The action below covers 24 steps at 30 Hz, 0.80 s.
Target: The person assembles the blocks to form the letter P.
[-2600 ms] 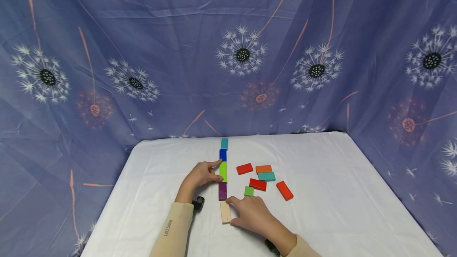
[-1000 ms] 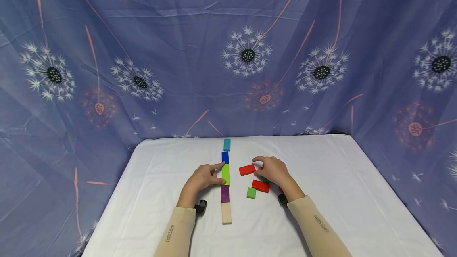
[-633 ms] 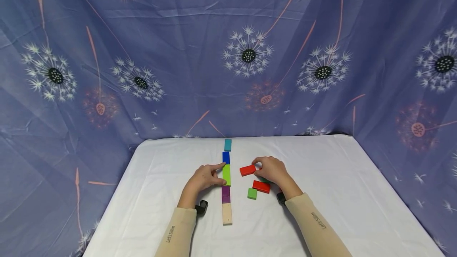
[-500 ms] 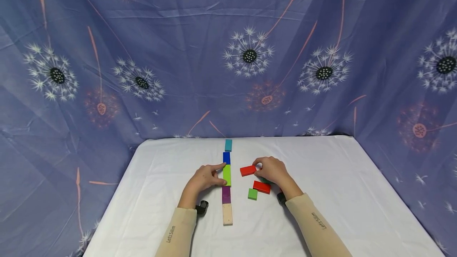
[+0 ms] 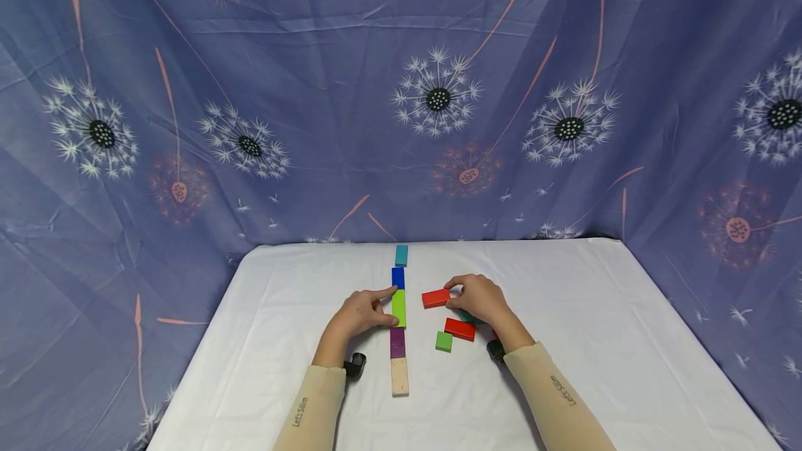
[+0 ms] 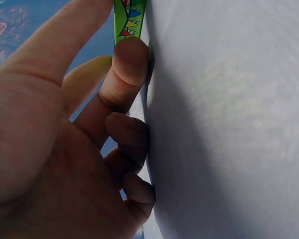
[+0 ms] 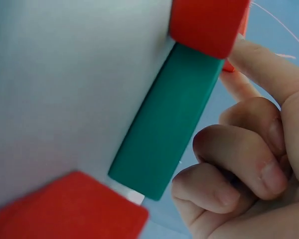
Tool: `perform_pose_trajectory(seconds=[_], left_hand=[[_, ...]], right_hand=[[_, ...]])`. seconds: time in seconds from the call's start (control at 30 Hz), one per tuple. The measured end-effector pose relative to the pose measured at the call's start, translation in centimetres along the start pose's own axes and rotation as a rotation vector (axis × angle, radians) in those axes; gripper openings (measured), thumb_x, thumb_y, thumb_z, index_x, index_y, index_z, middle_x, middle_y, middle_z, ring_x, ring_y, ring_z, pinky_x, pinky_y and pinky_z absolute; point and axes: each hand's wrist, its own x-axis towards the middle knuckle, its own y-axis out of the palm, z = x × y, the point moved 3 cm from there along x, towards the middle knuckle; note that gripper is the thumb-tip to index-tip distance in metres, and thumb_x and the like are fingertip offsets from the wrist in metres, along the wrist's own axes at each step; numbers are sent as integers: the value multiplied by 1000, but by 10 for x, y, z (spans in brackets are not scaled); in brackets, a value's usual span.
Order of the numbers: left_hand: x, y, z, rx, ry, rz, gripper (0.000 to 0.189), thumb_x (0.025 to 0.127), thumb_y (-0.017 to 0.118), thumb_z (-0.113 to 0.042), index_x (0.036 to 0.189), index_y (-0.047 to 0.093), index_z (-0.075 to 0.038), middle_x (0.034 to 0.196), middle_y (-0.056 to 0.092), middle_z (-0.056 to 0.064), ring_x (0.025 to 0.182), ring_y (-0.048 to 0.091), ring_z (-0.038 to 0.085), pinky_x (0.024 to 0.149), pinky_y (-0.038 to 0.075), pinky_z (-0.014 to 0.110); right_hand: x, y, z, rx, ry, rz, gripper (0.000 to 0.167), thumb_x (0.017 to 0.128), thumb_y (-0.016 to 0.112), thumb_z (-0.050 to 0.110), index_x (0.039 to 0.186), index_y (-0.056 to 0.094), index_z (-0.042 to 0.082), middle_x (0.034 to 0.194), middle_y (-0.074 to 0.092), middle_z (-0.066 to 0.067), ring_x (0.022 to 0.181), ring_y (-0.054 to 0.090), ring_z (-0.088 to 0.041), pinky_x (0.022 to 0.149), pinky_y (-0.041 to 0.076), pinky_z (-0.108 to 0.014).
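In the head view my left hand [image 5: 358, 313] pinches a lime-green block [image 5: 399, 308] between thumb and index finger. The left wrist view shows coloured flags printed on its side. It lies in a straight row: a light-blue block [image 5: 402, 255] at the far end, then a blue one [image 5: 398, 278], the lime one, a purple one [image 5: 397, 343] and a plain wooden block [image 5: 399, 376] nearest me. To the right, my right hand [image 5: 481, 296] pinches the right end of a red block [image 5: 435, 298] with thumb and index, other fingers curled.
Partly under the right hand lies a teal block [image 7: 164, 124]. Close by are a second red block [image 5: 460, 329] and a small green block [image 5: 443, 342]. Another red block [image 7: 70, 214] is mostly hidden by the right wrist in the head view. White cloth [image 5: 564, 367] covers the table.
My right hand has left the wooden block, which now sits against the purple one, and moved away to the red block. The left hand stays at the lime-green block.
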Motion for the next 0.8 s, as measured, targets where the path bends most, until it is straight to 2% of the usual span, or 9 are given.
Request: perform_pose_trajectory(seconds=[0.17,0.4,0.5,0.7,0.8], left_hand=[[-1,0,0,-5,-6,5,78,81,93,-32,152,60,-25,70,57,-2,65,47,14,61,36,29],[-2,-1,1,-13,5,7,78,83,92,-30,153,59,-24,70,57,-3,64,47,14,61,36,28],[-3,-1,0,-22,16,10,78,83,92,-29,153,59,-23,69,57,-3,64,47,13,61,37,28],[-3,-2,0,-22,26,12,79,83,92,-30,154,59,-23,70,59,-3,64,47,13,61,37,28],[-3,-2,-1,-12,28,11,79,83,92,-31,154,59,-24,70,59,-3,64,47,13,62,37,28]], right_hand=[[1,1,-2,80,19,-13,33,85,89,34,117,82,28,94,74,-1,81,60,-16,67,46,-32],[2,-1,-3,249,53,-22,30,90,84,31,120,81,26,69,61,-1,61,50,-18,57,35,-29],[4,-4,-3,290,71,-36,32,90,84,31,121,81,24,64,54,-1,56,45,-18,54,31,-29],[17,-12,-3,330,95,-66,37,89,86,32,125,80,22,58,45,1,52,39,-16,53,30,-30],[28,-18,-2,356,94,-92,40,89,87,33,126,80,21,59,45,1,56,38,-16,55,31,-31]])
